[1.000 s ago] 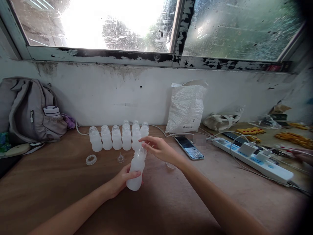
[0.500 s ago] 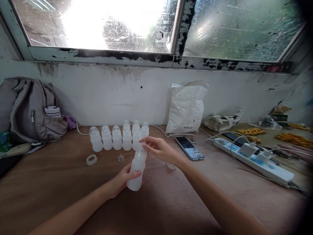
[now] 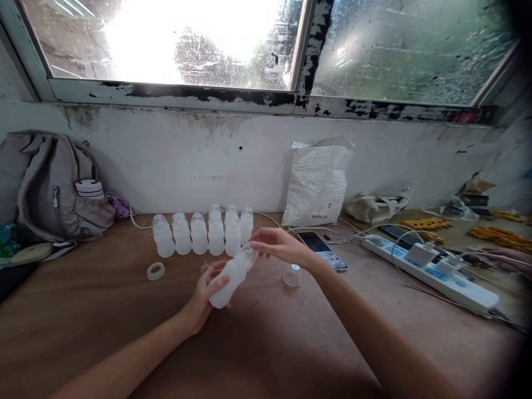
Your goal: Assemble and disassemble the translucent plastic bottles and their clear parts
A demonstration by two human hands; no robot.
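Wooden table [image 3: 103,327], near edge out of view, below a grimy window [image 3: 233,50]. Left grip [image 3: 208,285] is wrapped round a frosted bottle [image 3: 228,282], tilted over the table's middle; some fingers are hidden behind it. Right grip [image 3: 278,244] meets the bottle's clear top [image 3: 248,256], partly covering it; whether it is clamped on it, I cannot tell. Behind the left grip a small clear piece [image 3: 204,267] is half hidden; beside the right arm [image 3: 353,310] lies a clear cap [image 3: 291,279]. Other bottles [image 3: 198,235] stand toward the far edge; toward the right edge a blurred co-worker's hand [image 3: 513,259] is cut off
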